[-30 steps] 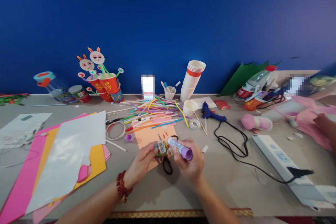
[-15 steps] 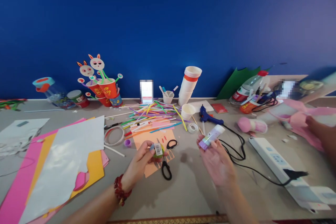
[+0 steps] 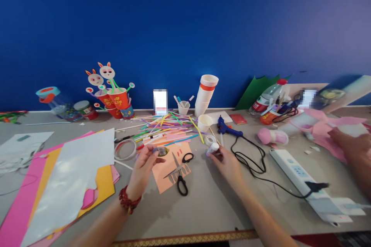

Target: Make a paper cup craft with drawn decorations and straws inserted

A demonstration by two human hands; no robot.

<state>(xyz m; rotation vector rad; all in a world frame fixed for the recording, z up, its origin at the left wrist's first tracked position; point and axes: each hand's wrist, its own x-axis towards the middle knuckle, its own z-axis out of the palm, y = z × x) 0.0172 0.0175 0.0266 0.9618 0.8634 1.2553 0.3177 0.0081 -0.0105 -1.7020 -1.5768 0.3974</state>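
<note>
My left hand (image 3: 145, 161) pinches a small, rounded, yellow-green item with a barcode label (image 3: 161, 151), just above an orange paper sheet (image 3: 160, 179). What kind of item it is I cannot make out. In my right hand (image 3: 227, 164) is a glue stick (image 3: 213, 148), its white end pointing up and away, beside a small roll of clear tape (image 3: 210, 139). Between the two hands, black-handled scissors (image 3: 182, 185) lie spread on the orange sheet, which has cut-out shapes along its edge.
Many coloured sticks (image 3: 162, 131) lie behind my hands. A blue glue gun (image 3: 228, 127) with a black cord and a power strip (image 3: 298, 173) lie to the right. Paper sheets (image 3: 69, 170) cover the left side. Another person's hand (image 3: 346, 148) touches pink material at far right.
My right hand has turned over and moved forward and left with the glue stick. My left hand has drawn back to the left with the labelled item, uncovering the scissors' blades.
</note>
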